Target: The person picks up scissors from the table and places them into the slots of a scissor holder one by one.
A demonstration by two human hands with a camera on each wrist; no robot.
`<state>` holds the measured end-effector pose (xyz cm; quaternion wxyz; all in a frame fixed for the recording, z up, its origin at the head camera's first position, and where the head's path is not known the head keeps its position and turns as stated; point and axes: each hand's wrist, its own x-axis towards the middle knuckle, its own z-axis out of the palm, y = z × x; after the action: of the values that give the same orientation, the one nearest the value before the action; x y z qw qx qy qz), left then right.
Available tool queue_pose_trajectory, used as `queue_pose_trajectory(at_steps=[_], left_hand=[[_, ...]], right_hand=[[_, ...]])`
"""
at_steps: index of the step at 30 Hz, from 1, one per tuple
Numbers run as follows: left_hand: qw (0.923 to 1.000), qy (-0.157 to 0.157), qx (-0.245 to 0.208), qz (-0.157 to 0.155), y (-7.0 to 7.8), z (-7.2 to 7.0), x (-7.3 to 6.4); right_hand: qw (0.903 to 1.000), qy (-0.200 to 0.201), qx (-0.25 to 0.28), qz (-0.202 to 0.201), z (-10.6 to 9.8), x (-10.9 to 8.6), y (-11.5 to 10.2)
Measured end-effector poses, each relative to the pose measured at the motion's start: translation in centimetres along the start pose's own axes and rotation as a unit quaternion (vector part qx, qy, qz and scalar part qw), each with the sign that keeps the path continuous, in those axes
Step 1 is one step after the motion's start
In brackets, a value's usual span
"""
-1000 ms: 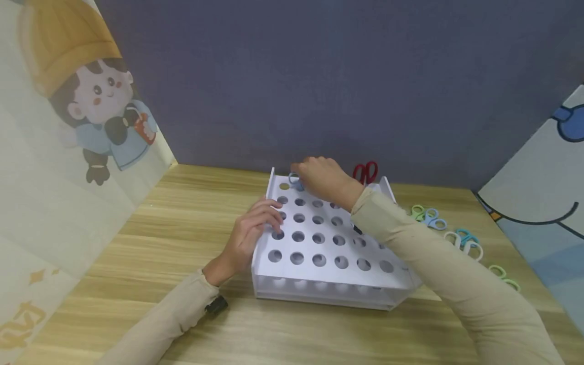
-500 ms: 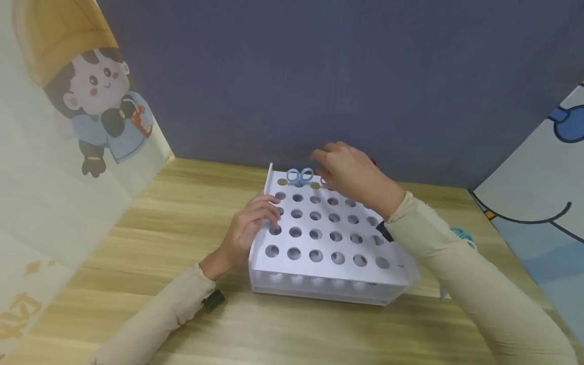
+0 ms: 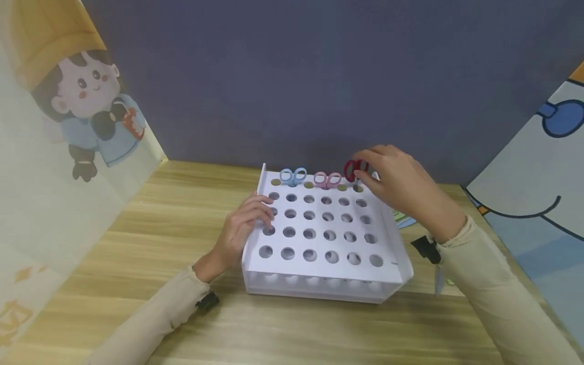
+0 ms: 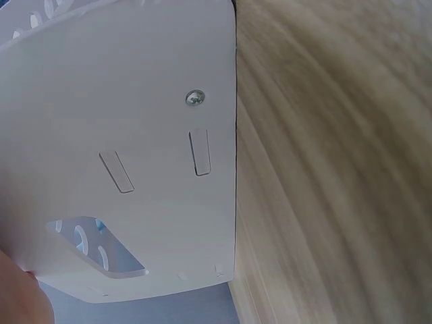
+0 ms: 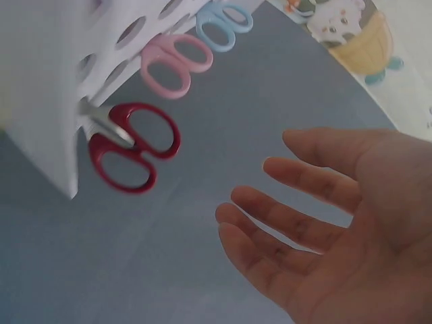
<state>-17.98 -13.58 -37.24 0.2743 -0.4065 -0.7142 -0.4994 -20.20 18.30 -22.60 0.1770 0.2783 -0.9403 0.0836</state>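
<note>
My left hand holds the left side wall of a white rack with rows of round holes, its fingers bent over the edge. In the left wrist view, part of that hand meets the outer side panel. Blue-handled scissors and pink-handled scissors stand handles up in the back row. Dark red-handled scissors sit in the back row's right end, blade partly in the hole. My right hand is beside them, fingers apart and loosely bent, with nothing in it and a gap to the handles.
Right of the rack, partly hidden by my right arm, lie more scissors, with a green and blue piece and a bare blade showing. A dark wall rises behind the wooden table.
My right hand has moved right along the back row, from the blue scissors past the pink ones to the red ones. The blue scissors are let go and upright. My left hand stays on the rack.
</note>
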Motion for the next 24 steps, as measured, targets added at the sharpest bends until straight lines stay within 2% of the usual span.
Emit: queue_pose_trajectory(at_steps=[8, 12, 17, 24], left_hand=[[1.0000, 0.000, 0.002, -0.003, 0.0, -0.1, -0.1], [1.0000, -0.001, 0.001, -0.005, 0.1, 0.0, -0.1], [1.0000, -0.001, 0.000, -0.006, 0.1, 0.0, -0.1], [1.0000, 0.001, 0.001, -0.002, 0.1, 0.0, -0.2]], right_hand=[[0.9985, 0.030, 0.028, 0.037, -0.3, -3.2, 1.5], [0.9975, 0.049, 0.035, 0.039, -0.3, -4.5, 2.5], [0.9955, 0.080, 0.034, 0.039, 0.2, -6.2, 4.1], [0.9899, 0.100, 0.065, 0.076, 1.0, -8.2, 6.7]])
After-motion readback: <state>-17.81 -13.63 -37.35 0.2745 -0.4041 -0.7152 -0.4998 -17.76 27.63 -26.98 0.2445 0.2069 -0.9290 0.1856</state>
